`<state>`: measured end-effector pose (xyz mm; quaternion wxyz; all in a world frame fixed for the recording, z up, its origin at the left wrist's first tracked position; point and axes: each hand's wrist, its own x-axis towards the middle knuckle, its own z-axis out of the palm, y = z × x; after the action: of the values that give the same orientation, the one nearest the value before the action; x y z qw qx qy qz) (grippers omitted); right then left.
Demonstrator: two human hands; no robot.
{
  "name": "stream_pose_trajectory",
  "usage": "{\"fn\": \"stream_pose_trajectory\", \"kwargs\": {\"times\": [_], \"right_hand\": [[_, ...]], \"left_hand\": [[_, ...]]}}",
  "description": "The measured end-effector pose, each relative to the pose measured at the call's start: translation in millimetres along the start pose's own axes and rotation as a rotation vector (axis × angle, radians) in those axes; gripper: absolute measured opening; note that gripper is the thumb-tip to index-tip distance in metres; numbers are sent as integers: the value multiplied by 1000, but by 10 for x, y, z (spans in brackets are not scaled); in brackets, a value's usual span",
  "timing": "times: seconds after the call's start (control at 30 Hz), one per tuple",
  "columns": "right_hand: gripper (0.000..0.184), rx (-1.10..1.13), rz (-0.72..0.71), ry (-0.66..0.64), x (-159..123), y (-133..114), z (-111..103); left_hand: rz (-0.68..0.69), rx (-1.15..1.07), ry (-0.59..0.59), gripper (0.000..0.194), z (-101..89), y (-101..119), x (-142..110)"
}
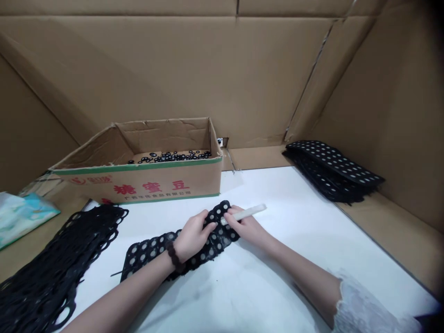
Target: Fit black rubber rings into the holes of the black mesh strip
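A black rubber sheet (152, 249) full of round holes lies on the white tabletop (294, 231) in front of me. My left hand (192, 238) rests on its middle, fingers pressing down near the far end; a dark bead bracelet is on that wrist. My right hand (246, 224) touches the sheet's far right end and grips a white stick-like tool (248, 212), whose tip meets the sheet close to my left fingertips.
An open cardboard box (138, 182) with several small black rings inside stands behind the sheet. A heap of emptied black webbing (52, 268) lies at the left, a stack of perforated sheets (333, 169) at the right. Cardboard walls surround the table.
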<state>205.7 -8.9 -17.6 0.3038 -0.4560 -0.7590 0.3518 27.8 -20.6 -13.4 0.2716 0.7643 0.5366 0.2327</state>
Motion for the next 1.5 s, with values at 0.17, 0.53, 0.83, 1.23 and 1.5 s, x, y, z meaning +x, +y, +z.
{"fn": "stream_pose_trajectory", "kwargs": {"times": [0.17,0.53,0.83,1.23,1.5], "right_hand": [[33,160,99,-70,-46,-6,-46],[31,159,42,-34,-21,-47,-25],[28,121,-24,-25,-12,-25,-7],[24,-156,-121,15,52,31,180],[32,232,59,-14,23,13,-26]], "left_hand": [[7,-162,-74,17,-61,-56,62],[-29,-293,-156,22,-86,-58,79],[-37,-371,-208,24,-123,-28,77],[-4,-348,-156,19,-47,-3,21],[-46,-525,-261,24,-124,-9,31]]}}
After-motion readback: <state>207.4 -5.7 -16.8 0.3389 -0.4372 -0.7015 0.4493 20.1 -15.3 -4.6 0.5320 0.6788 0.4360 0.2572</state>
